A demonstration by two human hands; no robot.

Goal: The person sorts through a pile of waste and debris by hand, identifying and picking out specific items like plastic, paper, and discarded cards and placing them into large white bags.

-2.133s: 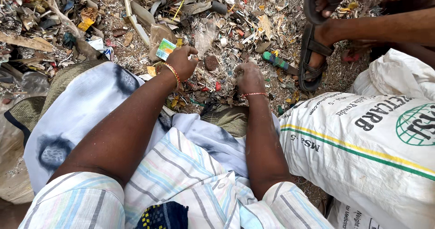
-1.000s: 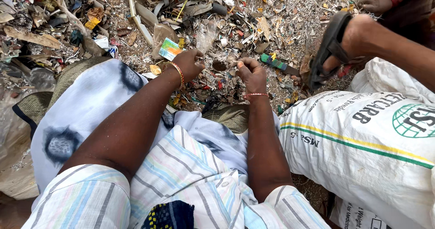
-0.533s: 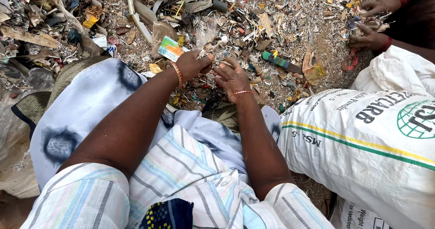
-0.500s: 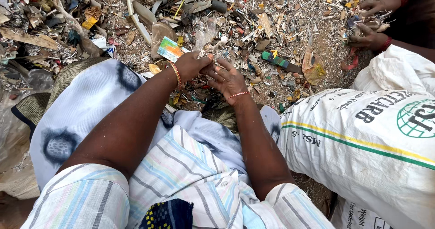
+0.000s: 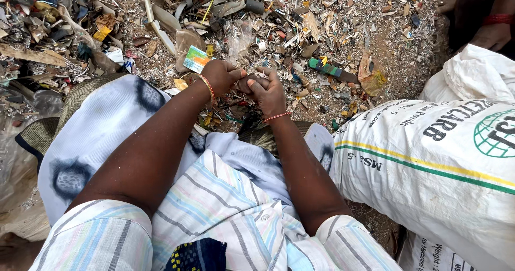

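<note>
Small dark scrap piece (image 5: 248, 83): pinched between both hands, just above the littered ground; mostly covered by fingers, kind and shape unclear
Left hand (image 5: 221, 77): fingers curled and clenched on the scrap piece, gold bangle at wrist; fingertips hidden behind the other hand
Right hand (image 5: 268, 91): fingers folded onto the same piece, touching the left hand; red-and-gold thread bangle at wrist; palm side not visible
Ground litter (image 5: 279, 24): mixed shredded plastic, paper bits and dirt, too small and jumbled to sort out
Colourful printed card scrap (image 5: 195, 60): lying just beside the left hand, partly buried
Green plastic stick (image 5: 328, 70): on the ground near the right hand, far end hidden under debris
White woven plastic sack (image 5: 429, 158): to the right, cut off by frame edge
Another person's hand (image 5: 491, 34): top right corner, red bangle, mostly cut off
</note>
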